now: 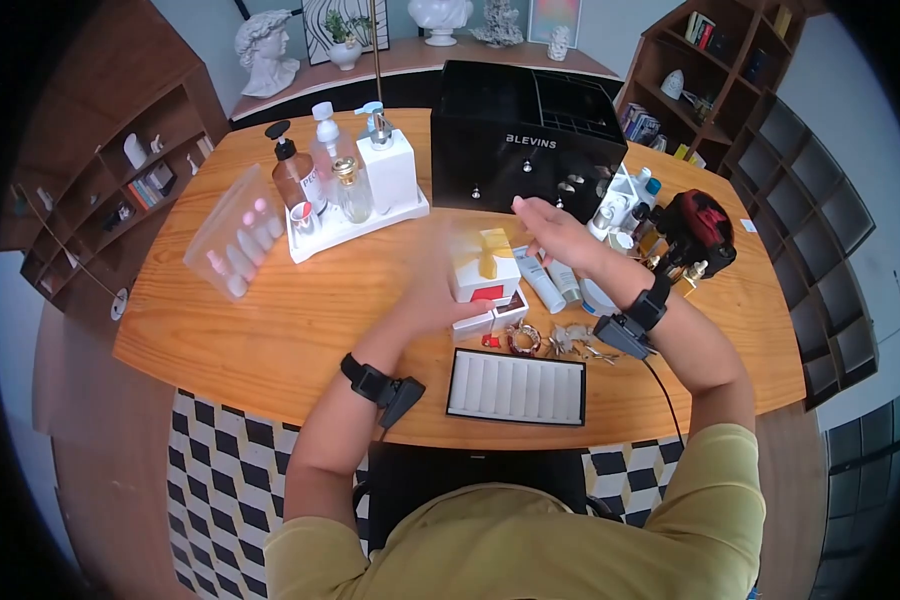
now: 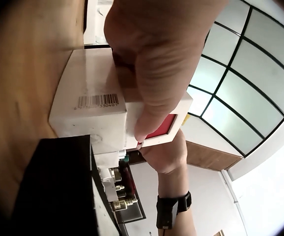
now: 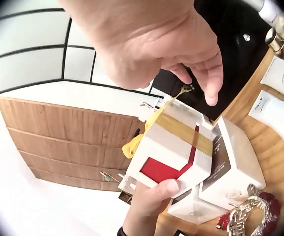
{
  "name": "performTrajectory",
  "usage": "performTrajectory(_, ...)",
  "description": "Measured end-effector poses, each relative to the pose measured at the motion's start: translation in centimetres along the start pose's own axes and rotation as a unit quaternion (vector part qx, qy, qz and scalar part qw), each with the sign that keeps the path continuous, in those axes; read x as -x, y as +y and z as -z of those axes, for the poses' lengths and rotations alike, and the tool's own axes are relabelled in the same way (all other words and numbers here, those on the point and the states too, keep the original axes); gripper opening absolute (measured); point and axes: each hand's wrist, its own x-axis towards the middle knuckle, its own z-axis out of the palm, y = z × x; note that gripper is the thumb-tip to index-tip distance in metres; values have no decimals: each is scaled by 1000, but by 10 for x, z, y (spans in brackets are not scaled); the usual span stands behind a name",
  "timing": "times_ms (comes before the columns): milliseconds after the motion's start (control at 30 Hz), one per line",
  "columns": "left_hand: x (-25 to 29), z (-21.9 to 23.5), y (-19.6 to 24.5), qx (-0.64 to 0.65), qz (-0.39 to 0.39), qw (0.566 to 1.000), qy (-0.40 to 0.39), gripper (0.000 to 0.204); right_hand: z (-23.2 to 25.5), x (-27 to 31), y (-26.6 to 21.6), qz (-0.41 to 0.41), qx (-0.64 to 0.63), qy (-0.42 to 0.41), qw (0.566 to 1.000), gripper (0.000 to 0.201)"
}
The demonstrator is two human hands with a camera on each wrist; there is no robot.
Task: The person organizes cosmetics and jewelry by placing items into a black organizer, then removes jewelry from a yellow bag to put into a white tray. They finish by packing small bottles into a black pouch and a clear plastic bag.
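My left hand (image 1: pixel 428 303) holds a small white gift box (image 3: pixel 179 140) with a yellow ribbon and a red panel, the thumb lying across its front. That box sits on top of white cartons (image 3: pixel 240 169); one carton with a barcode (image 2: pixel 88 81) shows below the hand in the left wrist view. The left fingers are blurred in the head view and mostly hidden behind the box. My right hand (image 1: pixel 562 238) hovers above and right of the gift box, holding nothing, its fingers loosely bent near the ribbon's end (image 3: pixel 184 90).
A black-framed tray (image 1: pixel 516 388) with white slots lies in front, near a bracelet (image 1: pixel 523 340) and other jewellery. Cosmetic tubes (image 1: pixel 542 282) lie right of the boxes. A black drawer case (image 1: pixel 470 150) stands behind; a white tray of bottles (image 1: pixel 360 228) is at left.
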Motion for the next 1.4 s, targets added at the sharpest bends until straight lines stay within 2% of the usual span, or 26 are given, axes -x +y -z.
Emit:
performTrajectory(67, -1, 1, 0, -9, -25, 1000, -3, 114, -5, -13, 14, 67, 54, 129, 988, 69)
performTrajectory(100, -1, 1, -1, 11, -13, 1000, -13, 112, -7, -18, 19, 99, 80, 194, 973, 72)
performTrajectory(133, -2, 1, -2, 31, -1, 999, -23, 110, -9, -24, 20, 92, 61, 233, 966, 69)
performTrajectory(233, -2, 3, 2, 61, 6, 997, -38, 106, 0, -21, 4, -31, -15, 158, 987, 59)
performTrajectory(300, -3, 6, 2, 74, 4, 997, -39, 106, 7, -10, -16, -117, 26, -26, 992, 48)
performTrajectory(333, -3, 5, 0, 83, 5, 996, -40, 108, 9, -6, -21, -159, 48, -119, 979, 44)
performTrajectory(433, -2, 1, -4, 80, 6, 996, -28, 112, 4, -3, -10, 32, -52, -103, 993, 37)
performTrajectory(467, -1, 1, -5, 74, 6, 997, -22, 114, 12, -4, -12, 21, -114, -33, 993, 28)
performTrajectory(500, -2, 1, -6, 54, 15, 998, -25, 115, 20, -8, -10, 53, -132, 43, 989, 27)
performTrajectory(633, -3, 1, -10, 7, 24, 999, -27, 118, 63, -24, -2, 88, -250, 219, 939, 22)
performTrajectory(700, -3, 1, -11, 13, 24, 999, -25, 118, 86, -30, 10, 131, -260, 264, 919, 19)
performTrajectory(733, -2, 1, -11, 21, 28, 999, -25, 118, 90, -26, 1, 146, -264, 335, 893, 23)
performTrajectory(767, -2, 0, -11, 29, 31, 999, -25, 118, 100, -25, 2, 170, -236, 384, 876, 22)
performTrajectory(833, -2, 1, -9, 32, 39, 998, -29, 118, 120, -30, 13, 197, -206, 416, 864, 24)
performTrajectory(933, -2, 1, -9, 21, 30, 999, -31, 117, 120, -29, 20, 245, 7, 524, 816, 30)
performTrajectory(1033, -3, 0, -9, 32, 38, 998, -35, 116, 85, -16, 12, 240, 104, 454, 852, 45)
performTrajectory(1100, -3, 0, -11, 52, 35, 997, -38, 115, 44, -3, 2, 291, 113, 286, 906, 55)
performTrajectory(1167, -4, -2, -16, 77, 12, 996, -35, 114, 16, 12, -2, 393, 261, 121, 874, 71)
performTrajectory(1233, -5, -1, -11, 100, -13, 994, -37, 111, -13, 20, -1, 391, 266, -11, 881, 84)
performTrajectory(1267, -6, 1, -5, 112, -26, 993, -40, 110, -21, 20, -2, 360, 251, -33, 898, 86)
performTrajectory(1333, -4, 6, 16, 135, 6, 991, -25, 94, -36, 19, -2, 294, 218, -77, 927, 89)
performTrajectory(1400, -2, 4, 23, 136, 28, 990, -13, 87, -44, 11, 6, 298, 186, -75, 933, 91)
